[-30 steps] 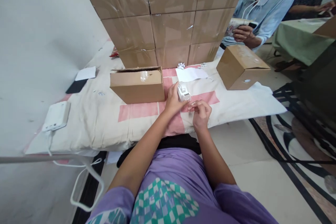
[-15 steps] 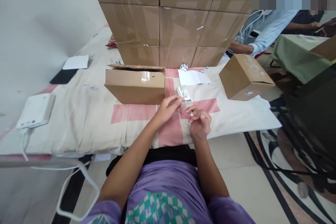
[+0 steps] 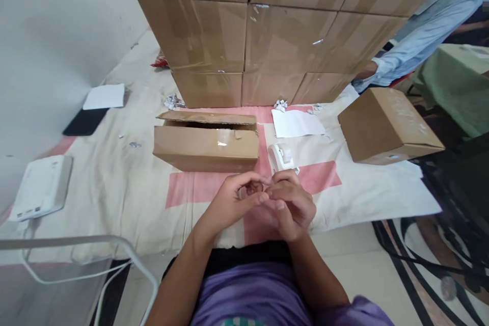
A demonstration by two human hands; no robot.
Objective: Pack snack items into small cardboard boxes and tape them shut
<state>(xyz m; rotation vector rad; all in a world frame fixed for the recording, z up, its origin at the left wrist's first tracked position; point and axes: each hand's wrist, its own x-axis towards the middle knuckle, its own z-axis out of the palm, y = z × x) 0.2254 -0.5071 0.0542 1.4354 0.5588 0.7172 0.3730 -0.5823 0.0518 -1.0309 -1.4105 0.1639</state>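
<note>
My left hand (image 3: 234,199) and my right hand (image 3: 293,202) meet in front of me, over the table's near part. Their fingertips are closed and pressed together. Whatever lies between them is too small or hidden to make out. Just beyond the fingers stands a white tape dispenser (image 3: 280,156), its front end partly covered by my right hand. To the left of it, a cardboard box (image 3: 206,148) rests on the cloth with its top flap slightly raised and a bit of clear tape on its front. Neither hand touches this box.
Taped cardboard boxes (image 3: 290,41) are stacked at the back. Another box (image 3: 385,127) stands right, near a white paper (image 3: 298,123) and crumpled scraps (image 3: 280,105). At left lie a white device (image 3: 42,186) and a black phone-like slab (image 3: 84,122). A person's sleeve (image 3: 435,25) shows behind.
My hands have left the tape dispenser and come nearer to me, their fingertips now together. A small shiny clear bit at my right fingers is no longer visible. The view has shifted.
</note>
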